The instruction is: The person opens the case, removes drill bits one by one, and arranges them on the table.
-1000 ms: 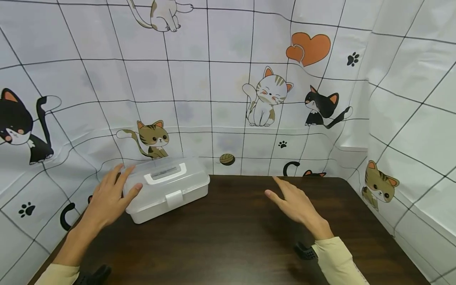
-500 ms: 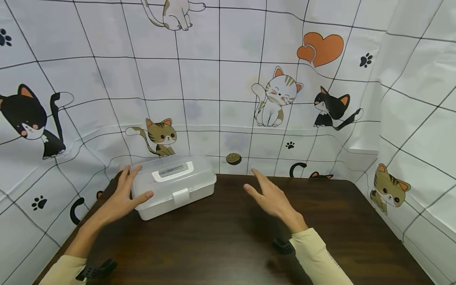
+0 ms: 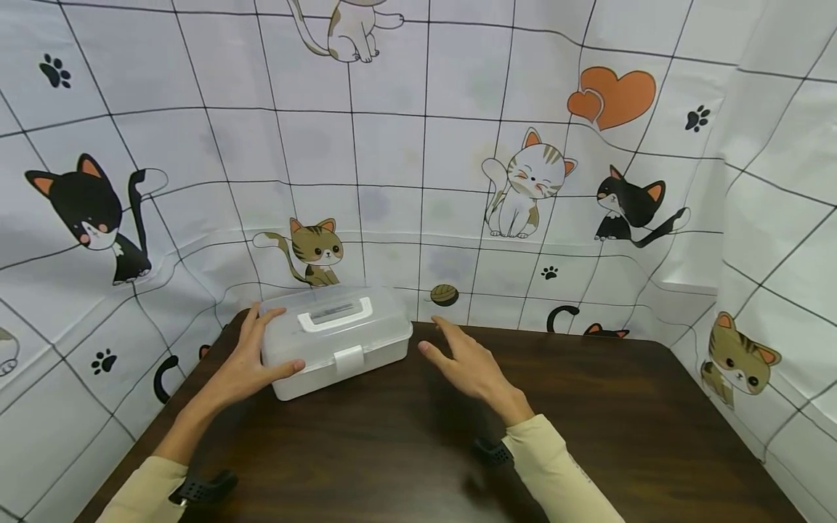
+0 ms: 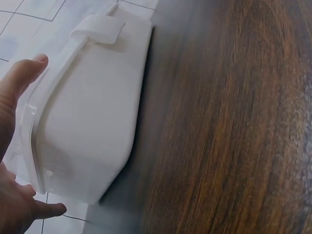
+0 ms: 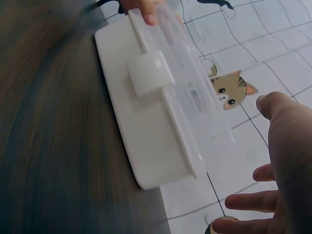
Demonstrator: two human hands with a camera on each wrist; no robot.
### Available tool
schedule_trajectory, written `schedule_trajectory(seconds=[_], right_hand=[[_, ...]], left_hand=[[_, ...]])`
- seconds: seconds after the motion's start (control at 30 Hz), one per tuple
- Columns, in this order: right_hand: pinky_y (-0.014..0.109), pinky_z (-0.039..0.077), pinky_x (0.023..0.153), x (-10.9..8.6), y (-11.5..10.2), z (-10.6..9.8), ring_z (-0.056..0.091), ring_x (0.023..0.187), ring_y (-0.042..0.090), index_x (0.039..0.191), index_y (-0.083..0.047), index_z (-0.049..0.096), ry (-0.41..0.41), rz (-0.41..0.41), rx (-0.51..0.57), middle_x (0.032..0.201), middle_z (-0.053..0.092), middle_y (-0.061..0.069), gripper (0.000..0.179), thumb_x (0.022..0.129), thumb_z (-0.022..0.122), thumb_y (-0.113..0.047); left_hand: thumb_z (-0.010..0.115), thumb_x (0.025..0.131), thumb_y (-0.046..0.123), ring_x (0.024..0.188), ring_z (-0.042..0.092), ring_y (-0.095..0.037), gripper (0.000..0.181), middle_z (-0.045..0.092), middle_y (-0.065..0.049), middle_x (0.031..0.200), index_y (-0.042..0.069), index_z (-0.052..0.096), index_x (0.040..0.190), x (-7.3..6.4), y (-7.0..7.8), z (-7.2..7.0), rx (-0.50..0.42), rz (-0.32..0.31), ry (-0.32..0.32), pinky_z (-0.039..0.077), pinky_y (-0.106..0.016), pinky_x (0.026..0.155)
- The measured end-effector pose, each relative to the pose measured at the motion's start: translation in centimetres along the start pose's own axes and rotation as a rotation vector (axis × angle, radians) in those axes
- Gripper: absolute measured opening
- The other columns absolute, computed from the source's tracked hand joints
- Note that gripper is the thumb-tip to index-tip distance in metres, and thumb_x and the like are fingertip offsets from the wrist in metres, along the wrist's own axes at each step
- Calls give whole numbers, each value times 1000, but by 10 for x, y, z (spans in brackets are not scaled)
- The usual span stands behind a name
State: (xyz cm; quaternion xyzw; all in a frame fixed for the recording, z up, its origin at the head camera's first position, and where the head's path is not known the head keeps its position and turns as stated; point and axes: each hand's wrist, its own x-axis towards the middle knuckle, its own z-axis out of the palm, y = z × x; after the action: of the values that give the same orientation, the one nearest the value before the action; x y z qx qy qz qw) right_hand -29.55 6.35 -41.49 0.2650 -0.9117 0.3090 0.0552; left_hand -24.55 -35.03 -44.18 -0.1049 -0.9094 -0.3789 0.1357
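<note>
A white plastic storage box (image 3: 375, 354) with a translucent lid (image 3: 288, 330) sits at the back left of the table. Its carry handle (image 3: 336, 314) lies flat on top, and the front latch (image 3: 349, 359) is down over the lid's edge. My left hand (image 3: 251, 370) is spread at the box's left end, thumb along the front and fingers behind that end. In the left wrist view the thumb (image 4: 29, 70) overlaps the lid's edge. Just off the box's right end, my right hand (image 3: 469, 367) is held with fingers extended, holding nothing.
The dark brown wooden table (image 3: 392, 457) reaches back to a white sheet (image 3: 392, 145) with a grid and cat prints, hung behind and along both sides. Black bands show at both wrists under pale yellow sleeves (image 3: 556, 465).
My right hand has moved left, toward the box's right end. The left hand stays by the left end, its thumb farther along the front. The head view has turned slightly left.
</note>
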Motion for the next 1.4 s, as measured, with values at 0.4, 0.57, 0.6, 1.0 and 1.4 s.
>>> schedule_trajectory(seconds=[0.4, 0.57, 0.6, 1.0, 1.4], right_hand=[[44, 54, 78, 17, -20, 26, 70, 94, 22, 134, -10, 66, -30, 0, 225, 104, 72, -1, 66, 104, 43, -64], [42, 52, 73, 23, -26, 47, 70, 70, 32, 112, -1, 73, -61, 21, 383, 80, 71, 5, 66, 107, 41, -58], [43, 52, 77, 24, -28, 51, 69, 67, 32, 111, 0, 73, -72, 32, 415, 79, 72, 7, 66, 107, 41, -58], [28, 41, 49, 40, -50, 86, 64, 50, 21, 111, 9, 69, -299, 268, 710, 84, 75, 15, 92, 97, 38, -76], [24, 44, 48, 43, -64, 105, 59, 50, 14, 109, 11, 68, -340, 385, 901, 87, 75, 17, 87, 98, 43, -72]], left_hand=[[86, 82, 42, 141, 14, -58, 103, -15, -16, 166, 20, 25, 162, 0, 2, 0, 9, 3, 20, 34, -77, 91], [87, 81, 42, 142, 12, -57, 102, -14, -16, 166, 21, 27, 161, -3, -1, -1, 12, 5, 28, 32, -79, 92], [87, 81, 42, 143, 11, -57, 102, -14, -16, 166, 21, 27, 161, -3, -1, -1, 11, 7, 29, 32, -79, 92], [87, 82, 43, 144, 10, -55, 100, -15, -12, 167, 23, 27, 161, 1, -2, 4, -17, 7, 40, 32, -77, 94], [87, 81, 45, 143, 12, -55, 102, -16, -12, 166, 24, 26, 161, 1, -1, 4, -17, -15, 35, 32, -76, 95]])
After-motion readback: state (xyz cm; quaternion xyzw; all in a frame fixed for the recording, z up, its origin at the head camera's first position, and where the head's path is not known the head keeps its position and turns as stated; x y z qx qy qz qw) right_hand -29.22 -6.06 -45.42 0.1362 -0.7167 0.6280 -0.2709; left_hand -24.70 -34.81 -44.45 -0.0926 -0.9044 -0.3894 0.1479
